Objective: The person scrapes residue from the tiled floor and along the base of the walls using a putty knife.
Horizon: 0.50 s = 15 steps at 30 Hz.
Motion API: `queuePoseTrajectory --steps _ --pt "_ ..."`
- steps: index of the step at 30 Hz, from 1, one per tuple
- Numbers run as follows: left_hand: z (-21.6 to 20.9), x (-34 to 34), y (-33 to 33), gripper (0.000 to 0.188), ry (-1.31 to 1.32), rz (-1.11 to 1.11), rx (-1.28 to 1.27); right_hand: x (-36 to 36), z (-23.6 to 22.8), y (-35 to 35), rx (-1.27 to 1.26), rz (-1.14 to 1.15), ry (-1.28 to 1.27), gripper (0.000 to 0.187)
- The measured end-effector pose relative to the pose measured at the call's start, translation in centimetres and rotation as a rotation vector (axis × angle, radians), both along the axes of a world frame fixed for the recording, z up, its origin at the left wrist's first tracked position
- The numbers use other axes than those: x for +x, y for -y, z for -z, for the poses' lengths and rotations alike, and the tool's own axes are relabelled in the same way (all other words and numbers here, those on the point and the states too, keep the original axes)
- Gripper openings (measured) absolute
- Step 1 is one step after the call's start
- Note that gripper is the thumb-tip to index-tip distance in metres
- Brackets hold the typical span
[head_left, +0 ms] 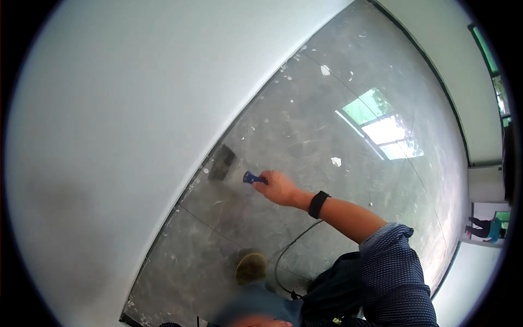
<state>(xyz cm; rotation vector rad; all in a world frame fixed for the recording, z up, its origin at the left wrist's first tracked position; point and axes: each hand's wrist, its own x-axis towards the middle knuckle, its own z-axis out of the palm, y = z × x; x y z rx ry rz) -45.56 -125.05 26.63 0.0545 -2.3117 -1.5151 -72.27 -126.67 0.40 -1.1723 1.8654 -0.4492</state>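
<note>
My right hand (pixel 278 188) is closed around the blue handle of a putty knife (pixel 253 177). Its wide blade looks grey and partly blurred, pointing left to the foot of the white wall (pixel 120 109), low over or on the floor; contact is not clear. Of my left hand (pixel 259 321), only a bit shows at the lower edge, by my knee, and its fingers cannot be made out. Around the knife lies a grey, glossy floor (pixel 305 125) with white flakes (pixel 336 162) and specks, thickest along the wall's base.
A dark cable (pixel 283 253) curves over the floor beside my legs. My shoe (pixel 251 267) stands near the lower middle. Along the right runs another white wall (pixel 441 49) with a dark skirting. Far right, another person (pixel 487 228) bends in a doorway.
</note>
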Motion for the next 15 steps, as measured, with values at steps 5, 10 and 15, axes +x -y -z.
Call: queuePoseTrajectory --steps 5,10,15 --pt "0.1 0.2 0.0 0.015 -0.01 -0.03 0.012 -1.7 -2.6 2.7 0.122 -0.01 0.094 0.04" --pt "0.1 0.3 0.2 0.015 -0.009 0.0 0.003 1.4 -0.4 3.1 0.059 -0.057 -0.003 0.04" --pt "0.1 0.1 0.2 0.016 -0.008 0.002 0.014 6.5 -1.0 1.1 0.081 -0.03 -0.011 0.037"
